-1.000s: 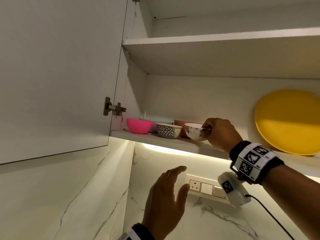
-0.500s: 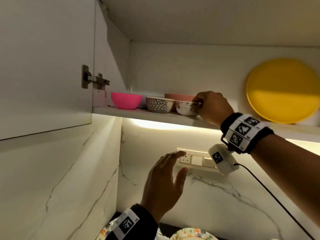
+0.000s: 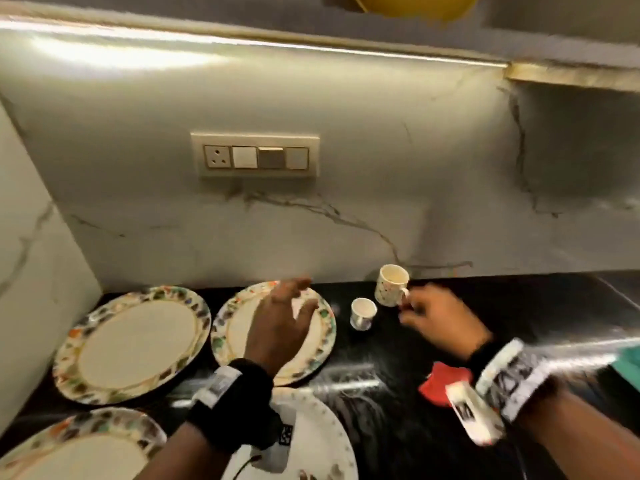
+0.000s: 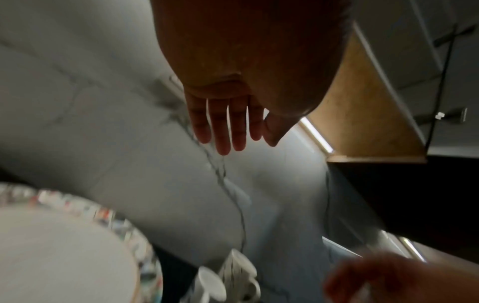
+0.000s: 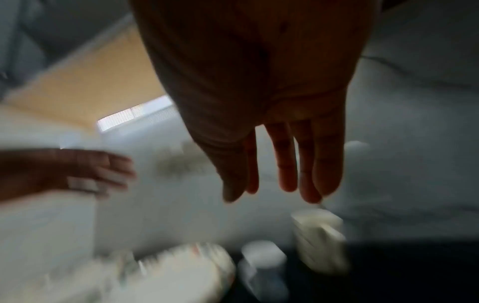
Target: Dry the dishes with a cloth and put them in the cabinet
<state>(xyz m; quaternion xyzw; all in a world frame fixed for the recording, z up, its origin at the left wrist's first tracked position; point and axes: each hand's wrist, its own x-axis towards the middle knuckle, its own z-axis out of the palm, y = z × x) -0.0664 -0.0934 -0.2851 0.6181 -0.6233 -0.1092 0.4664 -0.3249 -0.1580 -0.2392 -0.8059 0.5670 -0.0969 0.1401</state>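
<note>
We take the black counter (image 3: 519,306) as our landmark; on its left end lie the floral-rimmed plates (image 3: 135,344), the biggest dishes yet to be dried, one at the far left, one (image 3: 323,327) beside it toward the middle, and two more at the near edge; none is in the cabinet. Our left hand (image 3: 280,327) hovers over the middle plate, fingers straight and a little spread, holding nothing; our right hand (image 3: 440,320) hangs above the counter's middle, fingers extended and empty in the wrist view, blurred, just beside the spotted mug (image 3: 391,285) at the counter's back edge. In front of the mug stands a small white cup (image 3: 362,313); nearer us, under the right wrist, lies something red (image 3: 443,382), perhaps a cloth, though we cannot tell. We judge this the choosing of the next dish, probably the mug; the next move calls for a grip on its handle and a cloth in the other hand.
</note>
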